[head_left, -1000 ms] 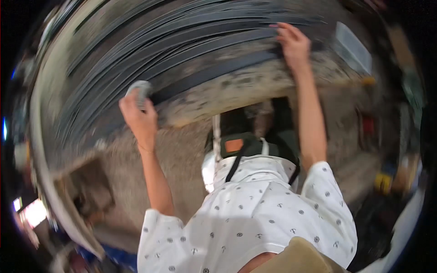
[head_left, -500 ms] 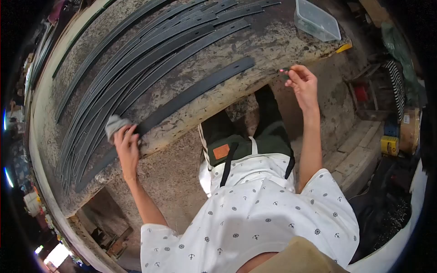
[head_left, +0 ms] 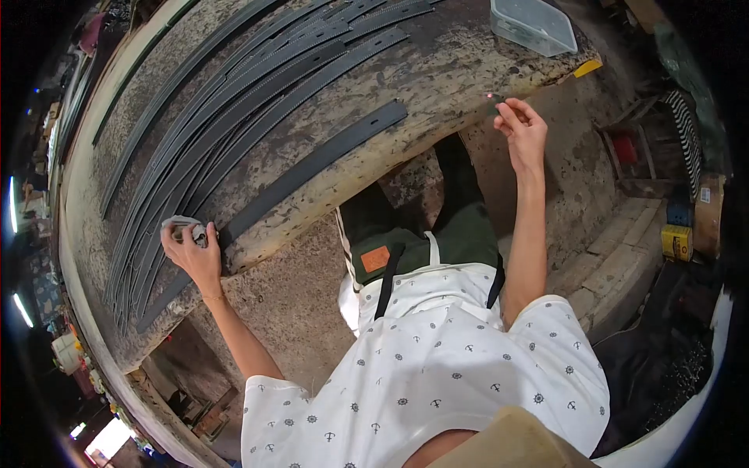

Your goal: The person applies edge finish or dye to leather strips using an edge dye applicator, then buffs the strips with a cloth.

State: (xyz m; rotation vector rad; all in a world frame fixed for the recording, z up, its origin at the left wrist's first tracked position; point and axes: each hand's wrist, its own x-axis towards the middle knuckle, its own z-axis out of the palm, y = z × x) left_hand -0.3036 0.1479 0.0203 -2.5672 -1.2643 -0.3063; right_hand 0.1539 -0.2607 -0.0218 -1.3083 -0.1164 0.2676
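Our L hand (head_left: pixel 191 253), clamped on grey cloth (head_left: pixel 181 225), has slid along black strap (head_left: pixel 312 168) just right of grip; R hand (head_left: pixel 524 132) pinches small item (head_left: pixel 491 98)

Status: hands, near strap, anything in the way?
Left hand shut on grey cloth, at the near black strap. Right hand off the bench edge, pinching a small red-tipped item. Clear tub at far corner, apart.

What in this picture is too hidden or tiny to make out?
Head view only.
Item pinched in the right hand: too small to name.
Cloth in the left hand: partly hidden by that hand.
Strips: some far ends cut by the top edge.
Box: contents unclear, too small.
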